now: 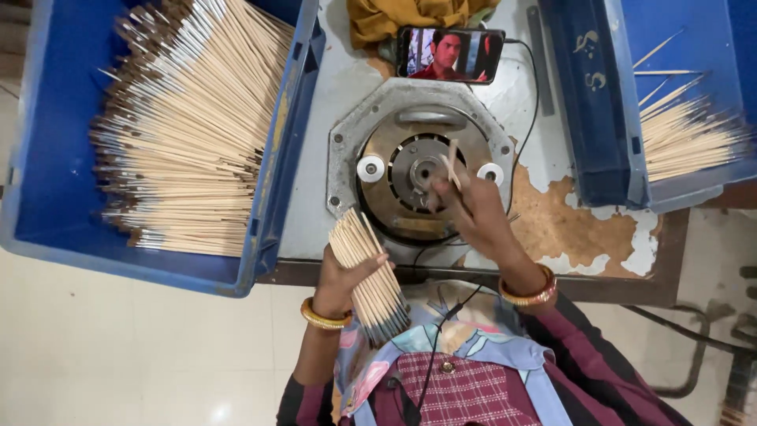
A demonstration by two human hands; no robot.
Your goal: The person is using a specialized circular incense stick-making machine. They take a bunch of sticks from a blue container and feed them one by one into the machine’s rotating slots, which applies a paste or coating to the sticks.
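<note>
Above the left hand, stick bundle gripped

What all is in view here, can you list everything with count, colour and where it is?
Stick bundle: one, tan with dark tips, in the left hand's grip.
Single stick: one, tan, in the right hand's fingers over the machine.
Round metal machine: one, grey and brass, centre of the table.
Left crate: one, blue, full of coated sticks.
Right crate: one, blue, holding a small pile of bare sticks.
Phone: one, screen lit, behind the machine.
Cloth: one, mustard yellow, top centre.
Table: one, worn grey top.
Bangles: gold, one wrist each.
Left hand; right hand.
</note>
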